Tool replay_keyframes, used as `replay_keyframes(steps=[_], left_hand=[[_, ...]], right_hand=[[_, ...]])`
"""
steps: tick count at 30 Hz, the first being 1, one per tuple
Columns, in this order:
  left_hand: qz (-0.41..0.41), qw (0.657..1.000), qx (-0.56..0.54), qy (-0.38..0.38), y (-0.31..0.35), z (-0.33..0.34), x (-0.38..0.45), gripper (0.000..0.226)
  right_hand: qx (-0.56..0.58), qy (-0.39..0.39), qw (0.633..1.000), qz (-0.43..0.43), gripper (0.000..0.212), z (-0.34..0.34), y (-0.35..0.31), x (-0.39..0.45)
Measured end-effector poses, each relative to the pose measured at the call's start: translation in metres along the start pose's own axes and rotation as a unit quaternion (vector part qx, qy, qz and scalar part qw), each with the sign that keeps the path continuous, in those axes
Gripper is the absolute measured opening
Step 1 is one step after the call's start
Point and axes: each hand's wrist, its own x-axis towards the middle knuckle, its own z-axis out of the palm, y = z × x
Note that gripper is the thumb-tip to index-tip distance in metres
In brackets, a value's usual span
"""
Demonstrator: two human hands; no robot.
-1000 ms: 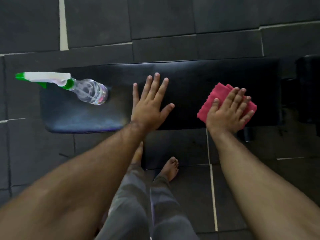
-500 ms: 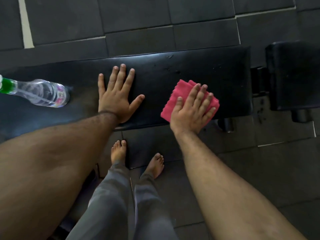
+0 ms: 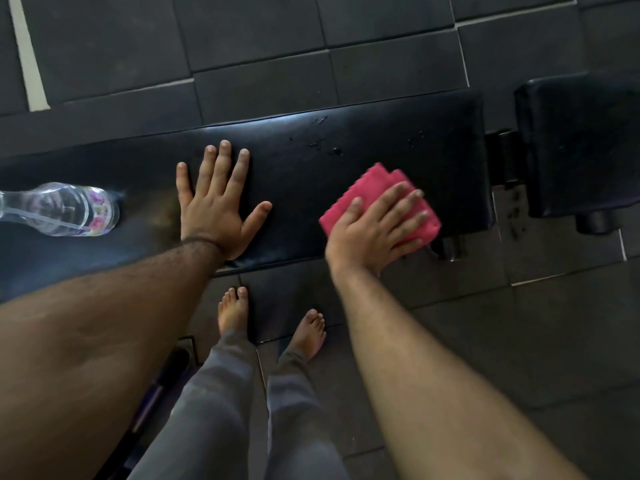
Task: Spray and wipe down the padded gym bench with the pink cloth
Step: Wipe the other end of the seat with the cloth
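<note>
The black padded bench [image 3: 346, 157] runs left to right across the view, with small droplets near its far edge. My right hand [image 3: 375, 228] presses flat on the folded pink cloth [image 3: 369, 190] at the bench's near right part. My left hand [image 3: 216, 206] lies flat on the pad with fingers spread and holds nothing. A clear spray bottle [image 3: 65, 209] lies on its side on the bench at the far left; its nozzle is cut off by the frame edge.
A second black pad [image 3: 581, 143] sits to the right, past a gap with metal frame parts. Dark floor tiles surround the bench. My bare feet [image 3: 270, 320] stand just in front of it.
The view has shifted right, so the bottle slid toward the left edge. My right hand with the cloth has moved slightly along the pad's near edge. My left hand stays flat.
</note>
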Motion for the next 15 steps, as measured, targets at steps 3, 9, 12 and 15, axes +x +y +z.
replay_keyframes(steps=[3,9,12,15], left_hand=[[0.0,1.0,0.002,-0.002,0.0,0.0,0.001,0.091],[0.0,1.0,0.001,0.003,0.001,0.002,0.001,0.093],[0.002,1.0,-0.003,0.008,0.002,0.004,0.001,0.093],[0.002,1.0,0.0,0.013,0.001,0.005,0.004,0.093]], right_hand=[[0.005,-0.022,0.999,-0.023,0.076,0.002,0.006,-0.002],[-0.027,0.028,0.998,0.039,0.072,-0.036,0.016,0.136],[0.027,0.009,0.994,0.106,0.071,-0.055,-0.004,0.225],[0.042,0.008,0.993,0.11,0.07,-0.058,-0.022,0.252]])
